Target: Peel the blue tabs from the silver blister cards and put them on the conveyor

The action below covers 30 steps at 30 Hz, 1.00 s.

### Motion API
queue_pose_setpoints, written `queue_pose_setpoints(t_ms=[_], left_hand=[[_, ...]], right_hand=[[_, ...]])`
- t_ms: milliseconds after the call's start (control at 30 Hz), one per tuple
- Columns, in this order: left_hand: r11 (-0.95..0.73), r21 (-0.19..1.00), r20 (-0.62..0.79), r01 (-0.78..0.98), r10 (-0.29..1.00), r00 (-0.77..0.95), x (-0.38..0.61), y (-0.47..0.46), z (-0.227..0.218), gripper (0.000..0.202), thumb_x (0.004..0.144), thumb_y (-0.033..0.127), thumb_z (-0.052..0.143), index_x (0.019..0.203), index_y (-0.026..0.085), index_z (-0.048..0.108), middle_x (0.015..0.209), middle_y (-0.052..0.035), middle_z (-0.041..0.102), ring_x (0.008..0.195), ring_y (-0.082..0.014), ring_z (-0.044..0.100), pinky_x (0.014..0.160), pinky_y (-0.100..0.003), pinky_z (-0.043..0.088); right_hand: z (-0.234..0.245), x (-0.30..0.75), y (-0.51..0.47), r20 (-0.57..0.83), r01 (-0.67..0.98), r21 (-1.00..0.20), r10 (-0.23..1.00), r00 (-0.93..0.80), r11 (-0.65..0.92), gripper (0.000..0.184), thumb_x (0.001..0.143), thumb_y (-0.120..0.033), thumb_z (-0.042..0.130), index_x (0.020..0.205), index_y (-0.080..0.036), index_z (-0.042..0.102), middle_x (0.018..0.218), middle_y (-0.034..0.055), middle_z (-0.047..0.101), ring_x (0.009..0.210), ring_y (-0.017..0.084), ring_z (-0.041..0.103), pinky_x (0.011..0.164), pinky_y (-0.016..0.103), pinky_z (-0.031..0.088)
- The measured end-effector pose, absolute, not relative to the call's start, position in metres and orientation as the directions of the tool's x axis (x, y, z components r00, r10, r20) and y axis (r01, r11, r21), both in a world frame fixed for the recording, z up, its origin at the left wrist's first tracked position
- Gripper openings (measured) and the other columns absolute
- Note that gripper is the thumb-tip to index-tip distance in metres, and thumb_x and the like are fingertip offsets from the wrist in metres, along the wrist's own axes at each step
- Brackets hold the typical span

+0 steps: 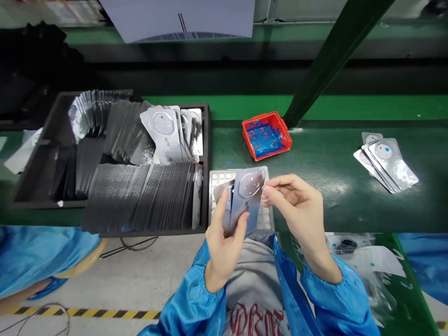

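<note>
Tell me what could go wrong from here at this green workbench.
The thin, rectangular silver plates overlap in the left hand, so one might slip or scratch another. The open red plastic tray, holding small blue pieces, sits just beyond; a bump could spill them.

table point(325, 210): dark green | post point(336, 51): green, slanting up rightward in view | white panel point(189, 18): top edge, striped mark | dark heap point(35, 70): upper left, blurred | neighbour's blue garment point(42, 252): over tan seat point(84, 259) | floor point(168, 280): pale, yellow-black tape point(115, 314) | clear bags point(378, 294): lower right
</note>
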<state>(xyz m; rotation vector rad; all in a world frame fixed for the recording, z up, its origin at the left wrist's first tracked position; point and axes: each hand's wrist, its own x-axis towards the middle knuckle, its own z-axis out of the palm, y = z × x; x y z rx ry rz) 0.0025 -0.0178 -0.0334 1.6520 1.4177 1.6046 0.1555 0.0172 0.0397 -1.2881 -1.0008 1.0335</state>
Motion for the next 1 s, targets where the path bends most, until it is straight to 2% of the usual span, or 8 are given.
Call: queue_pose_setpoints(t_ms=[100,200,433,700,867,1000], left_hand=[[-0.386,0.835,0.485,0.393,0.853,-0.192,0.003,-0.018,-0.038,0.073,0.101,0.019,0.08,0.166,0.035,0.052,0.155,-0.0052,0.072,0.138,-0.0227,0.073,0.114,-0.028,0.061],[-0.405,0.8,0.517,0.442,0.839,-0.167,0.003,-0.017,-0.041,0.07,0.103,0.023,0.078,0.167,0.031,0.052,0.151,-0.008,0.074,0.133,-0.024,0.076,0.11,-0.03,0.065],[-0.445,0.739,0.572,0.506,0.811,-0.123,0.004,-0.017,-0.042,0.069,0.105,0.024,0.075,0.168,0.027,0.049,0.138,-0.009,0.082,0.113,-0.0232,0.085,0.093,-0.028,0.072],[-0.527,0.604,0.708,0.597,0.699,-0.1,0.008,-0.014,-0.039,0.078,0.103,0.014,0.075,0.172,0.03,0.041,0.13,-0.0074,0.085,0.098,-0.0208,0.088,0.083,-0.025,0.072],[-0.532,0.552,0.743,0.642,0.663,-0.089,0.008,-0.014,-0.044,0.082,0.101,0.011,0.076,0.173,0.03,0.04,0.121,-0.0061,0.087,0.085,-0.0206,0.088,0.075,-0.024,0.07],[-0.545,0.522,0.764,0.656,0.641,-0.076,0.008,-0.013,-0.05,0.084,0.101,0.011,0.076,0.174,0.028,0.039,0.115,-0.0059,0.088,0.082,-0.0202,0.087,0.072,-0.024,0.069]], right_hand=[[0.038,0.156,0.022,-0.031,-0.094,-0.996,0.97,0.239,-0.008,0.025,0.086,-0.042,0.094,0.092,-0.023,0.079,0.087,0.0023,0.079,0.072,0.017,0.076,0.063,0.03,0.072],[0.037,0.157,0.022,-0.035,-0.087,-0.996,0.972,0.233,-0.016,0.026,0.084,-0.043,0.095,0.089,-0.022,0.079,0.086,0.0018,0.079,0.072,0.016,0.075,0.063,0.03,0.072],[0.039,0.155,0.023,-0.03,-0.07,-0.997,0.966,0.256,-0.013,0.024,0.084,-0.041,0.095,0.086,-0.022,0.08,0.083,0.0017,0.079,0.07,0.016,0.075,0.064,0.029,0.072],[0.028,0.141,0.018,0.038,0.022,-0.999,0.924,0.38,0.032,0.012,0.087,-0.032,0.087,0.086,-0.023,0.079,0.086,0.0025,0.08,0.064,0.014,0.066,0.052,0.025,0.057],[0.019,0.131,0.018,0.049,-0.046,-0.996,0.897,0.44,0.077,0.011,0.085,-0.032,0.084,0.082,-0.024,0.077,0.087,0.0026,0.075,0.083,0.018,0.07,0.068,0.029,0.059],[0.014,0.124,0.018,0.003,-0.129,-0.989,0.889,0.458,0.07,0.013,0.086,-0.034,0.082,0.081,-0.024,0.075,0.086,0.0014,0.069,0.082,0.018,0.067,0.073,0.031,0.058]])
